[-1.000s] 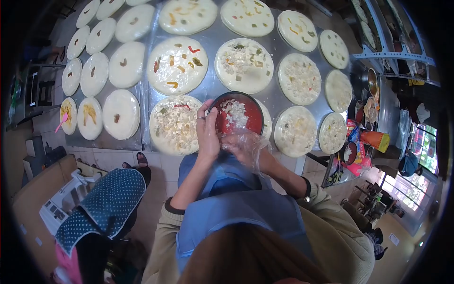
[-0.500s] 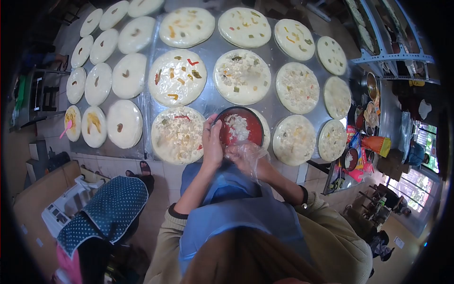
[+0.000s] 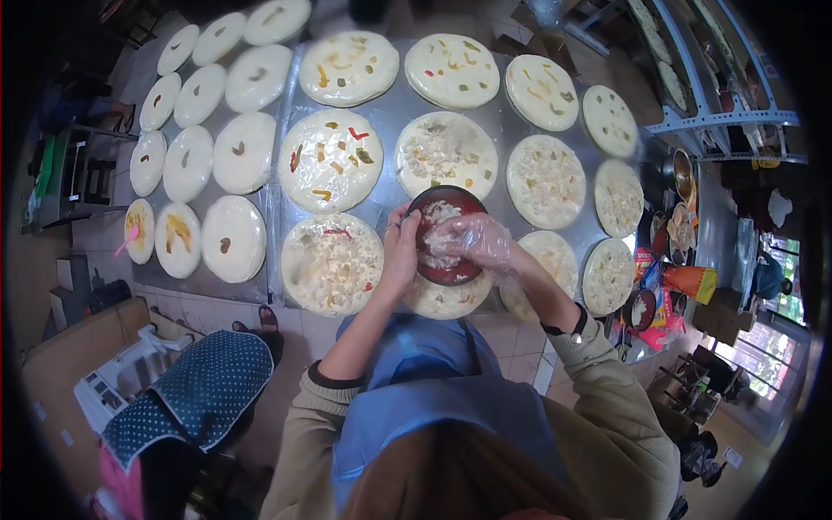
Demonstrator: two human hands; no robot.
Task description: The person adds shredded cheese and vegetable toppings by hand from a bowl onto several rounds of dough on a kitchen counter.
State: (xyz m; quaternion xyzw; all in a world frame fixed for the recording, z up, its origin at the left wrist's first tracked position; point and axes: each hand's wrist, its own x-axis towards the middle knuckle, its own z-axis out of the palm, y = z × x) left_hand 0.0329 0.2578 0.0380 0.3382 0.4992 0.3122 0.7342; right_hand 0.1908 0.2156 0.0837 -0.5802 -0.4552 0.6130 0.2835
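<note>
My left hand (image 3: 400,257) grips the left side of a bowl (image 3: 468,204) with a red inside and dark rim. Inside the bowl lie white crumbly bits (image 3: 444,211). In a clear plastic glove, my right hand (image 3: 482,243) reaches into the bowl, its fingers bunched in the crumbs. Beneath the bowl, a round of dough (image 3: 446,299) partly shows, with crumbs on it. To its left, another dough round (image 3: 332,269) is thickly covered in crumbs with a few red strips. Beyond the bowl sits a partly crumbed round (image 3: 446,156).
Several more dough rounds (image 3: 329,160) cover the metal table (image 3: 279,186), some with coloured strips. A pink utensil (image 3: 130,236) rests on a browned round at left. A person in a dotted apron (image 3: 208,386) is at lower left. A metal rack (image 3: 728,121) stands right.
My right hand has moved from the bowl's near edge into the crumbs. The bowl looks more tilted and covers less of the near dough round. The view has shifted slightly.
</note>
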